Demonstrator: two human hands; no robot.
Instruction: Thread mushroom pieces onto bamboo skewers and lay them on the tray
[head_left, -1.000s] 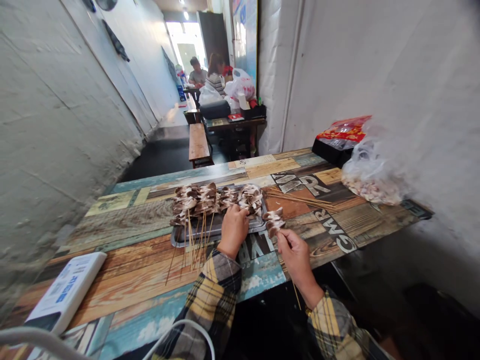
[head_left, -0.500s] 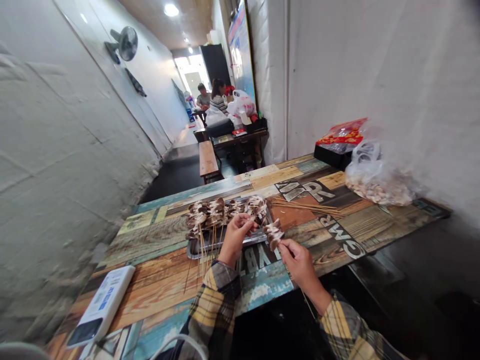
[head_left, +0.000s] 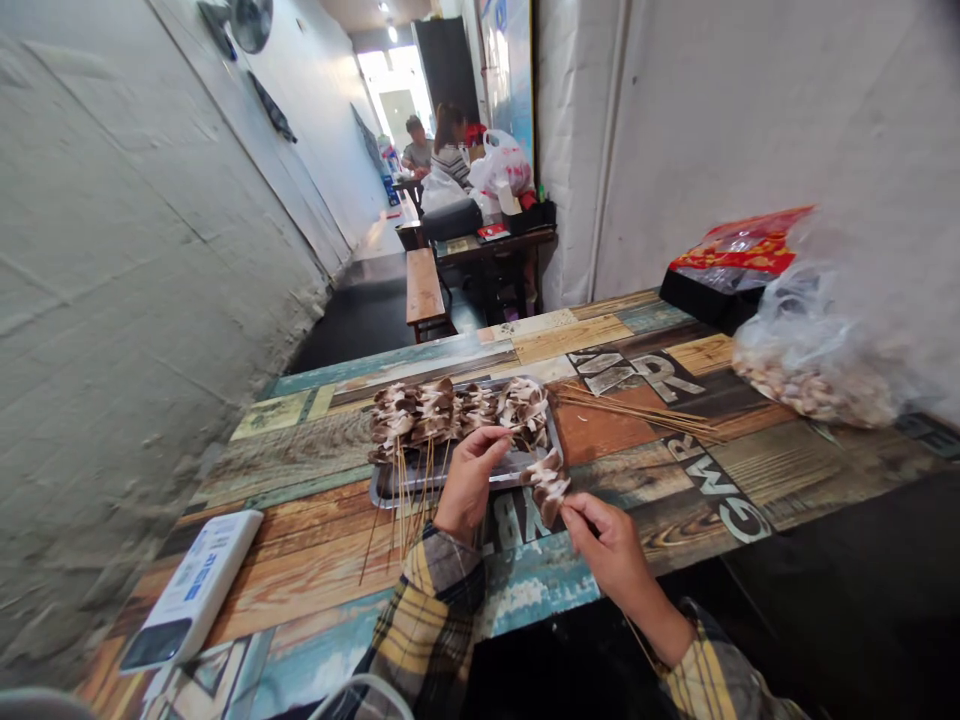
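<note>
My right hand [head_left: 611, 545] is closed on a skewer threaded with brown-and-white mushroom pieces [head_left: 547, 487]; its bare stick runs back below my wrist. My left hand [head_left: 469, 485] is over the tray's near edge, thumb and fingers pinched together at the tips. Whatever it holds is too small to make out. Just beyond it, the metal tray [head_left: 386, 492] bears mushrooms [head_left: 416, 415] in bunched rows. Several thin sticks [head_left: 401, 495] poke out from these toward me, over the tray's near rim. More mushrooms [head_left: 525, 405] lie at the tray's right end.
Bare bamboo skewers [head_left: 645, 410] lie right of the tray. A clear plastic bag of pale pieces [head_left: 814, 370] and a black box with a red-and-clear package [head_left: 739, 250] stand at the far right. At the left lies a white power bank [head_left: 193, 590]. Two people sit farther back.
The whole view has shifted a little. My right hand and its mushroom skewer have moved slightly down, away from the tray. My left hand keeps its pinch near the tray.
</note>
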